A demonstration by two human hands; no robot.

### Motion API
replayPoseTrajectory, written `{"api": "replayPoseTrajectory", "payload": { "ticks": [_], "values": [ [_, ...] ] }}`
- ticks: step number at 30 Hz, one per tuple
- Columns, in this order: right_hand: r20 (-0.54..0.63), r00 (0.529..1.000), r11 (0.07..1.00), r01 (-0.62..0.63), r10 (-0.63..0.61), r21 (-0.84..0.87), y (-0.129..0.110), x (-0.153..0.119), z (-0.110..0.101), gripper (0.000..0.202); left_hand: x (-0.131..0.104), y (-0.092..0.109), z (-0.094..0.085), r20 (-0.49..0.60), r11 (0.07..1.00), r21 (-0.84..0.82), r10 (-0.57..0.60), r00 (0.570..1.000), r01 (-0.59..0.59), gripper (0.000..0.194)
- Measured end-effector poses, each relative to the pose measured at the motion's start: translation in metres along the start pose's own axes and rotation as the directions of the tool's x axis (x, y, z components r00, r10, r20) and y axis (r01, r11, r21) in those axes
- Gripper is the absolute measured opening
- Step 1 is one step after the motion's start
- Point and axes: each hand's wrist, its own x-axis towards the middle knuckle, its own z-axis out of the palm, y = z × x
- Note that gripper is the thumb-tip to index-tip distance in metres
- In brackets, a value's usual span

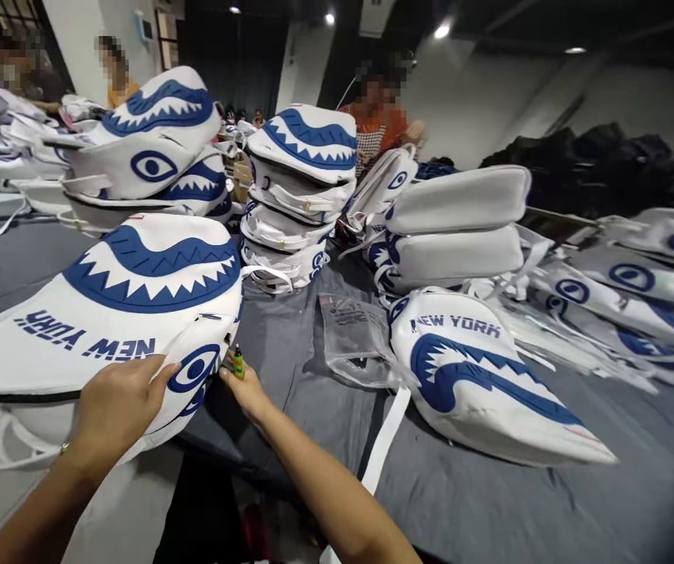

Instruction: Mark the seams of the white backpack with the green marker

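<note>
A white shark-shaped bag (154, 270) lies in front of me on the left, with blue jaws, a blue eye patch and upside-down "NEW YORK" lettering. My left hand (117, 403) is closed on its near side, thumb beside the eye; the other fingertips are partly hidden. At the bag's right edge, my right hand (246, 388) is closed around a small yellow-green object with a black tip (239, 364). Its kind is unclear, and some fingers are hidden by the bag. A white strap loop (11, 442) hangs below the bag.
Stacked shark bags (301, 196) stand behind, and another bag (477, 376) lies to the right near a clear plastic bag (360, 341). More bags (630, 282) are piled at far right. A person in orange (395, 125) is across the grey-covered table (337, 454).
</note>
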Motion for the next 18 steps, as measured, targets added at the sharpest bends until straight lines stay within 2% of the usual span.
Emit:
{"api": "replayPoseTrajectory", "payload": {
  "ticks": [2,4,6,8,10,12,14,16,18],
  "values": [
    [-0.145,0.989,0.999,0.027,-0.031,-0.034,-0.003,-0.011,-0.036,0.049,0.007,-0.008,-0.010,-0.112,0.999,-0.040,0.021,0.994,-0.026,0.034],
    [-0.292,0.955,0.997,0.042,-0.060,-0.068,-0.012,-0.019,-0.087,0.044,0.021,-0.013,-0.030,-0.204,0.995,-0.096,-0.016,0.979,-0.004,0.032],
    [-0.392,0.916,0.994,0.051,-0.085,-0.095,-0.026,-0.026,-0.138,0.029,0.037,-0.009,-0.060,-0.259,0.980,-0.189,-0.106,0.960,0.058,0.034],
    [-0.438,0.893,0.993,0.066,-0.104,-0.100,-0.037,-0.033,-0.170,0.022,0.047,0.004,-0.097,-0.328,0.941,-0.315,-0.228,0.917,0.122,0.034],
    [-0.431,0.894,0.992,0.092,-0.121,-0.088,-0.042,-0.044,-0.171,0.028,0.047,0.027,-0.135,-0.415,0.879,-0.458,-0.345,0.842,0.134,0.028],
    [-0.365,0.921,0.990,0.122,-0.137,-0.064,-0.042,-0.059,-0.149,0.041,0.041,0.053,-0.169,-0.441,0.782,-0.616,-0.444,0.780,0.096,0.020],
    [-0.269,0.950,0.988,0.152,-0.157,-0.041,-0.043,-0.076,-0.120,0.057,0.037,0.074,-0.196,-0.420,0.663,-0.746,-0.539,0.730,0.061,0.015],
    [-0.211,0.956,0.979,0.202,-0.206,-0.040,-0.053,-0.097,-0.104,0.069,0.039,0.087,-0.211,-0.350,0.546,-0.832,-0.656,0.669,0.100,0.023],
    [-0.204,0.935,0.956,0.279,-0.291,-0.087,-0.073,-0.119,-0.111,0.072,0.039,0.091,-0.206,-0.207,0.403,-0.896,-0.752,0.626,0.188,0.035]
  ]
}}
